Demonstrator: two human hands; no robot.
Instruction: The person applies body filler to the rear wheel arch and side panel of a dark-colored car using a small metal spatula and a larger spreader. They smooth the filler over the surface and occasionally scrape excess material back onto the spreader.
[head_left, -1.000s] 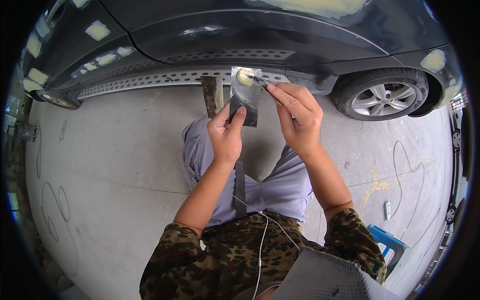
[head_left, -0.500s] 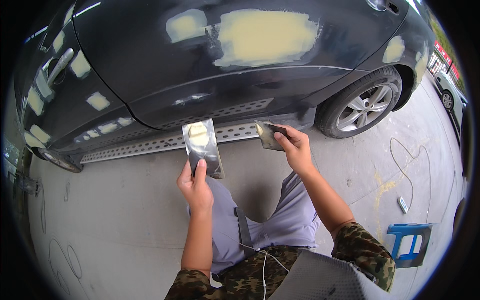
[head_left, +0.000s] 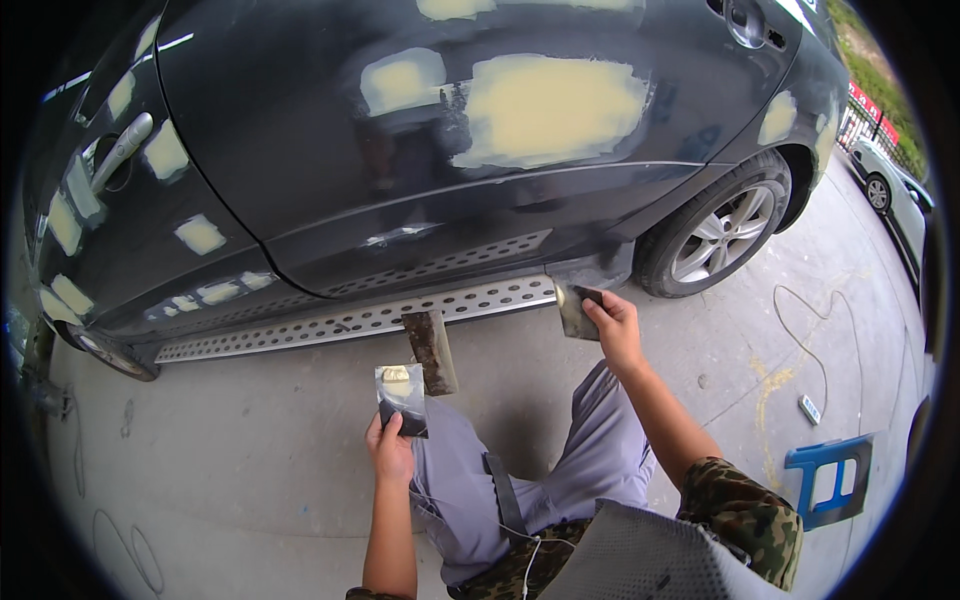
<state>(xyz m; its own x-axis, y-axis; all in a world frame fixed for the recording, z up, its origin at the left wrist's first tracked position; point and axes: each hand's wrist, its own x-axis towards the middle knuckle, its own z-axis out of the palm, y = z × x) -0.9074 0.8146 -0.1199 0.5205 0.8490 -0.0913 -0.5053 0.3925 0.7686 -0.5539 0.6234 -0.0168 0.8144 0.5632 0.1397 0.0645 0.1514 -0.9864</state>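
My left hand is closed on a flat putty board, dark at the grip, with a lump of cream putty at its far end. It is held over my left knee. My right hand pinches a thin dark putty spreader, whose left edge carries cream putty. That spreader is in front of the right end of the car's running board, apart from the other tool. Beyond them stands a dark car door with a large cream putty patch and several smaller ones.
A dark-stained rectangular piece is just beyond my left hand; its kind is unclear. To the right are a rear wheel, a blue stool, and a cable with a small white block on the grey floor.
My left hand has drawn the putty board back toward my body, uncovering the stained piece. My right hand has shifted right with the spreader. The car appears lower in the picture.
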